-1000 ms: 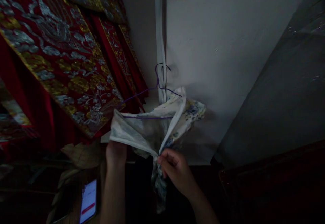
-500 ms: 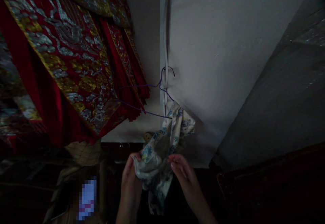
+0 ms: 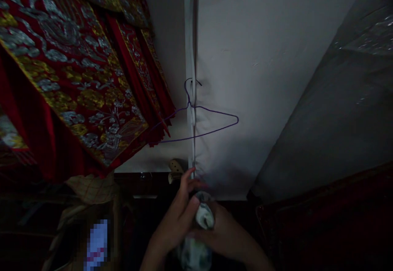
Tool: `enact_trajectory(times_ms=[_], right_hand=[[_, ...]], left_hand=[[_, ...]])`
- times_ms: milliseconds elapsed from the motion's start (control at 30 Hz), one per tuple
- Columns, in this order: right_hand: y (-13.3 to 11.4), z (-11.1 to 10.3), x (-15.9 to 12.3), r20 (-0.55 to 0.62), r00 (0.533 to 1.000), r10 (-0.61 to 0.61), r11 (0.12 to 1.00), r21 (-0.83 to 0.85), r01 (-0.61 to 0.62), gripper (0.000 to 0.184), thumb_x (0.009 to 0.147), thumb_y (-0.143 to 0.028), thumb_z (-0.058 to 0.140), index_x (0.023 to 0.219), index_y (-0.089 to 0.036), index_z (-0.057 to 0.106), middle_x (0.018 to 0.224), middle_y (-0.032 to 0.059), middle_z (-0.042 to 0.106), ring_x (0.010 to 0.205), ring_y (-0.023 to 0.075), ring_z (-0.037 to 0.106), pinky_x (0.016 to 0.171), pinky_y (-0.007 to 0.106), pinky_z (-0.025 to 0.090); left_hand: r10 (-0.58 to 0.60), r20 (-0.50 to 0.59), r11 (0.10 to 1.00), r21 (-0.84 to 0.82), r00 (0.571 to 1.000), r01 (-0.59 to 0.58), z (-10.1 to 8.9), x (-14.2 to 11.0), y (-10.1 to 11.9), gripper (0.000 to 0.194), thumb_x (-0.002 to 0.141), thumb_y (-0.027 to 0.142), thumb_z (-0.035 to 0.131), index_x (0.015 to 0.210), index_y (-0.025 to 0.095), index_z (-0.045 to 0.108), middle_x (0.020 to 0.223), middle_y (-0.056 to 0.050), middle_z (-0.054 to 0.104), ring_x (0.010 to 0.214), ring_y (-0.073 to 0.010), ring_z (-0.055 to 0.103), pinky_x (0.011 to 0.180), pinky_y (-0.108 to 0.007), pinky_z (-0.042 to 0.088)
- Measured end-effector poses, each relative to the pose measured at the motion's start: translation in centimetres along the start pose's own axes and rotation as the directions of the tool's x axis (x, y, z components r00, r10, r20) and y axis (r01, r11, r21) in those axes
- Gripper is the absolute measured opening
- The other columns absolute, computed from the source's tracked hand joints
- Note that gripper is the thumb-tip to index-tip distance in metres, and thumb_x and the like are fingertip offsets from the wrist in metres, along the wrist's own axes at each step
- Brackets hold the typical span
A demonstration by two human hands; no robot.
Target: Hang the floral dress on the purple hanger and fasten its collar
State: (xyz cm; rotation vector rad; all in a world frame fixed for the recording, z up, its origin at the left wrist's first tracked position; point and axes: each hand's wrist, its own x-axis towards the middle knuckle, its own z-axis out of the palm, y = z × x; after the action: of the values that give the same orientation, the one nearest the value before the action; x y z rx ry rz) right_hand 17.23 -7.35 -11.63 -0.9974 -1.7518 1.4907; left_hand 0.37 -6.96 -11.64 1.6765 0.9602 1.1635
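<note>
A white floral cloth garment (image 3: 204, 215) with blue-green print is bunched low in the view, in front of my body. My left hand (image 3: 179, 213) presses its thumb on the cloth from the left, its other fingers reaching up past it. My right hand (image 3: 225, 226), blurred, wraps round the bundle from the right, fingers partly hidden. The lower part of the garment hangs beneath my hands. Beyond them a bare purple wire hanger (image 3: 215, 110) hangs by its hook from a white strap (image 3: 193, 37) against the wall.
On the left hangs a red costume (image 3: 101, 82) with gold and silver embroidery, overlapping the hanger's left end. A checked cloth (image 3: 93, 187) lies below it, near a pale frame. Plastic-like sheeting (image 3: 344, 99) covers the right side. A tan clog-like shoe (image 3: 176, 166) shows at the wall's foot.
The garment has come off the hanger and down toward me, and is now bunched between my hands. The hanger has swung round, showing its right end. My hands have moved closer together.
</note>
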Motion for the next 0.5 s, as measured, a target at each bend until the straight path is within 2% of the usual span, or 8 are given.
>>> enact_trajectory(times_ms=[33,100,167,200,267,400,467,500], right_hand=[[-0.6,-0.7,0.2,-0.086,0.996,0.015,0.996,-0.082,-0.022,0.039,0.072,-0.029,0.077,0.109,-0.018,0.071,0.1,0.0075,0.075,0.088,0.0242,0.069,0.077,0.033,0.055],[-1.7,-2.6,0.9,-0.193,0.981,-0.034,0.982,-0.188,-0.003,0.016,0.071,-0.025,0.072,0.086,-0.018,0.073,0.079,0.0045,0.074,0.072,0.021,0.066,0.063,0.029,0.051],[-3.2,-4.6,2.2,-0.179,0.972,-0.152,0.968,-0.225,0.11,0.005,0.069,-0.02,0.068,0.073,-0.019,0.072,0.069,0.0031,0.071,0.064,0.0195,0.063,0.057,0.028,0.047],[-4.0,-5.5,3.1,-0.152,0.963,-0.224,0.955,-0.229,0.186,0.007,0.069,-0.017,0.067,0.073,-0.019,0.073,0.069,0.0028,0.071,0.064,0.0191,0.063,0.058,0.028,0.046],[-5.5,-7.0,5.5,-0.229,0.896,-0.379,0.911,-0.262,0.319,0.02,0.068,-0.016,0.066,0.085,-0.02,0.076,0.073,0.0016,0.071,0.064,0.0178,0.061,0.06,0.027,0.045],[-6.2,-8.6,12.1,-0.41,0.749,-0.521,0.85,-0.331,0.41,0.04,0.075,-0.02,0.063,0.115,-0.02,0.069,0.076,0.0002,0.069,0.065,0.0174,0.059,0.062,0.027,0.045],[-5.1,-9.1,15.1,-0.408,0.734,-0.543,0.832,-0.378,0.405,0.038,0.078,-0.02,0.057,0.114,-0.02,0.068,0.09,0.0039,0.073,0.078,0.0199,0.064,0.071,0.029,0.048],[-4.2,-9.3,16.3,-0.397,0.745,-0.536,0.831,-0.403,0.383,0.035,0.078,-0.02,0.055,0.11,-0.02,0.069,0.096,0.0053,0.074,0.083,0.021,0.065,0.075,0.029,0.048]], left_hand=[[-0.061,0.076,0.998,0.012,0.995,0.061,-0.6,-0.4,-0.3,0.061,0.102,0.048,0.044,0.159,0.028,0.031,0.146,-0.013,0.058,0.132,-0.0283,0.056,0.112,-0.046,0.041],[-0.188,0.166,0.981,0.089,0.968,0.175,-1.7,-1.5,-1.3,0.054,0.098,0.05,0.052,0.147,0.027,0.054,0.135,-0.011,0.067,0.122,-0.0312,0.063,0.105,-0.043,0.047],[-0.282,0.121,0.948,0.186,0.952,0.257,-2.7,-2.6,-2.1,0.038,0.09,0.047,0.065,0.119,0.026,0.076,0.113,-0.009,0.076,0.104,-0.0325,0.069,0.091,-0.038,0.054],[-0.297,0.066,0.933,0.234,0.952,0.275,-3.3,-2.9,-2.3,0.03,0.086,0.045,0.069,0.106,0.026,0.08,0.102,-0.008,0.077,0.095,-0.0317,0.07,0.083,-0.036,0.054],[-0.279,-0.035,0.905,0.326,0.96,0.275,-5.0,-3.3,-2.3,0.021,0.083,0.042,0.072,0.092,0.027,0.082,0.09,-0.008,0.077,0.084,-0.0297,0.069,0.077,-0.033,0.052],[-0.252,-0.185,0.847,0.432,0.95,0.31,-9.2,-2.9,-0.7,0.018,0.077,0.043,0.075,0.084,0.027,0.08,0.083,-0.007,0.075,0.08,-0.0275,0.069,0.078,-0.03,0.049],[-0.259,-0.24,0.791,0.503,0.936,0.348,-10.9,-3.0,0.0,0.017,0.075,0.043,0.076,0.072,0.027,0.076,0.073,-0.006,0.072,0.072,-0.0258,0.067,0.072,-0.028,0.047],[-0.268,-0.247,0.754,0.548,0.931,0.363,-11.6,-3.1,0.2,0.019,0.077,0.043,0.074,0.068,0.026,0.074,0.069,-0.005,0.07,0.069,-0.0251,0.066,0.07,-0.028,0.045]])
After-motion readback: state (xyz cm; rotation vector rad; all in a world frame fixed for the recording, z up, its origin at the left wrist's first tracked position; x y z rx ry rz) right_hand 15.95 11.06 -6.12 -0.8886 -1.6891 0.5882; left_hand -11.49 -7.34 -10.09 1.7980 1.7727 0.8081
